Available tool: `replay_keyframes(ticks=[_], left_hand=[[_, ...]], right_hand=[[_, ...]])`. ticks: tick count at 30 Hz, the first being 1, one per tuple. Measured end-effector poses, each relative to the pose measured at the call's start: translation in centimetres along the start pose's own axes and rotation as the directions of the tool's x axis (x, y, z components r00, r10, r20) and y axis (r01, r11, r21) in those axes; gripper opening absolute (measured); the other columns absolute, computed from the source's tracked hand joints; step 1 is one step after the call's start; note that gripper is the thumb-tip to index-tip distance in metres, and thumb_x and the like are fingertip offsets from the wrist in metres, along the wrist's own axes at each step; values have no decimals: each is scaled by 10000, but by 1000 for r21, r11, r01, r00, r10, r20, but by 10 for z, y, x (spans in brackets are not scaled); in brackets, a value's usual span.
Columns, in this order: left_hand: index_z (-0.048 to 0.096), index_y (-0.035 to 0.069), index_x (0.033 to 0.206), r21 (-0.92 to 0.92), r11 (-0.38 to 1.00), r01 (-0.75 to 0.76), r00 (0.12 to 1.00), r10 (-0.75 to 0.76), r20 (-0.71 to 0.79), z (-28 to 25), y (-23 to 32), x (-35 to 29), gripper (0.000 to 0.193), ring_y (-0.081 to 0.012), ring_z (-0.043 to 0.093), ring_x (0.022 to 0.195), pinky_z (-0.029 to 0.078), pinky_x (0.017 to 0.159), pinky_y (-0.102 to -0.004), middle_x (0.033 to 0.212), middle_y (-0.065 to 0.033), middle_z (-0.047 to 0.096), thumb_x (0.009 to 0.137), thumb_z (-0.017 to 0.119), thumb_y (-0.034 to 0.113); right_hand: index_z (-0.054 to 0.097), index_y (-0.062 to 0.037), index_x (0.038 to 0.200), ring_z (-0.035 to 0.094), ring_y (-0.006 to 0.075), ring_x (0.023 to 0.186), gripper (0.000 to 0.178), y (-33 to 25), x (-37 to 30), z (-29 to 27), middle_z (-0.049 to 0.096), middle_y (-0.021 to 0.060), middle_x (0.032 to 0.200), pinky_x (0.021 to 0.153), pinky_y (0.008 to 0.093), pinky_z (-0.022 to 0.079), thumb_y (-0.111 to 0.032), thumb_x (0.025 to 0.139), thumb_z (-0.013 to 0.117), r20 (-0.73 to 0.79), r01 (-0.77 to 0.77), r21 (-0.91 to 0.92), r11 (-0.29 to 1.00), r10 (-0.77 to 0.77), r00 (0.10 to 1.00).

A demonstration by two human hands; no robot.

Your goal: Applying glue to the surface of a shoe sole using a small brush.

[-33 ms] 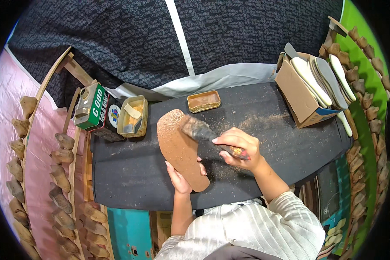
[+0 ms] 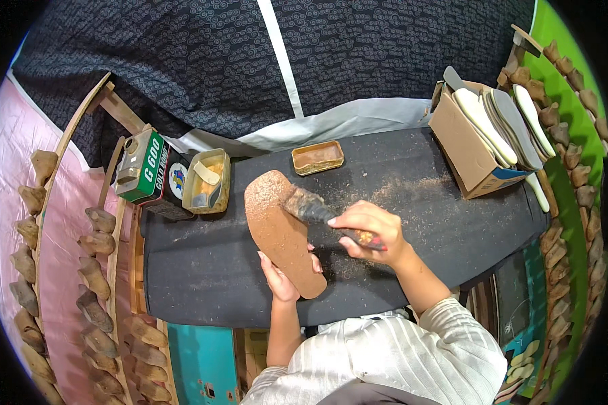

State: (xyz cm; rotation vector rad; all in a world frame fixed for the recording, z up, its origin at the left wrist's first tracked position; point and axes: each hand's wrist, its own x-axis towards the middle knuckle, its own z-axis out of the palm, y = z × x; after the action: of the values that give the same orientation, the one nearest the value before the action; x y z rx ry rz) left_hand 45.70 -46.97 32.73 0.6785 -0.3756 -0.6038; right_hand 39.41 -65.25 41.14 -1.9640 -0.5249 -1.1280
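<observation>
One brown shoe sole point(image 2: 280, 233), one brush point(image 2: 317, 212), two open tins point(image 2: 208, 181), one green glue can point(image 2: 142, 167), one cardboard box point(image 2: 467, 145) holding about five insoles point(image 2: 483, 116), two hands point(image 2: 368, 226).

The person is wearing a pale shirt point(image 2: 398, 358) with thin grey stripes, its sleeves ending near the elbows. Both forearms are showing bare below them. The left hand point(image 2: 280, 273) and right hand point(image 2: 368, 226) are wearing no gloves.

a: what's on the desk point(image 2: 203, 270)?
b: left hand point(image 2: 280, 277) props a brown sole point(image 2: 277, 229); right hand point(image 2: 368, 229) presses a brush point(image 2: 311, 208) on it.
a: far right?
b: box of insoles point(image 2: 469, 145).
</observation>
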Motion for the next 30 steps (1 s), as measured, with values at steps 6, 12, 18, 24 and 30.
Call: replay_keyframes(ticks=[6, 12, 18, 24, 30], left_hand=[[427, 40, 1193, -4, 996, -92, 863, 78, -499, 28, 12, 10, 713, -265, 573, 624, 482, 559, -390, 970, -146, 569, 895, 120, 611], [436, 25, 1169, -36, 998, -56, 987, 50, -152, -8, 6, 1, 713, -268, 564, 594, 479, 540, -398, 987, -157, 553, 898, 117, 603], [438, 35, 1091, 27, 997, -68, 980, 72, -188, -6, 11, 0, 693, -261, 550, 551, 453, 499, -397, 874, -118, 510, 892, 131, 624], [445, 37, 1084, 21, 997, -69, 976, 71, -208, -4, 15, 0, 695, -266, 548, 550, 452, 499, -402, 884, -118, 512, 890, 134, 627], [455, 27, 1061, 15, 996, -93, 977, 94, -193, -11, 18, 0, 699, -264, 548, 552, 453, 510, -406, 879, -113, 513, 892, 131, 623]], right_hand=[[663, 10, 844, 577, 223, 597, 222, -6, -14, 5, 615, 92, 704, 553, 318, 473, 9, 623, 681, 226, -37, 229, 973, -16, 974], [667, -9, 830, 597, 175, 643, 161, 8, -8, -7, 645, 92, 748, 576, 275, 478, -15, 671, 644, 164, -236, 271, 933, 197, 967], [636, -5, 912, 567, 64, 688, 112, 77, 14, 6, 618, 12, 757, 617, 211, 453, -73, 833, 595, -137, -506, 66, 860, 510, 849], [606, 13, 930, 606, 110, 684, 175, 162, 6, 26, 650, 95, 788, 631, 241, 486, -138, 843, 620, -123, -583, -130, 802, 570, 812], [591, 9, 896, 637, 280, 743, 173, 174, -1, 32, 634, 166, 815, 674, 346, 504, -149, 827, 610, -55, -509, -258, 821, 513, 857]])
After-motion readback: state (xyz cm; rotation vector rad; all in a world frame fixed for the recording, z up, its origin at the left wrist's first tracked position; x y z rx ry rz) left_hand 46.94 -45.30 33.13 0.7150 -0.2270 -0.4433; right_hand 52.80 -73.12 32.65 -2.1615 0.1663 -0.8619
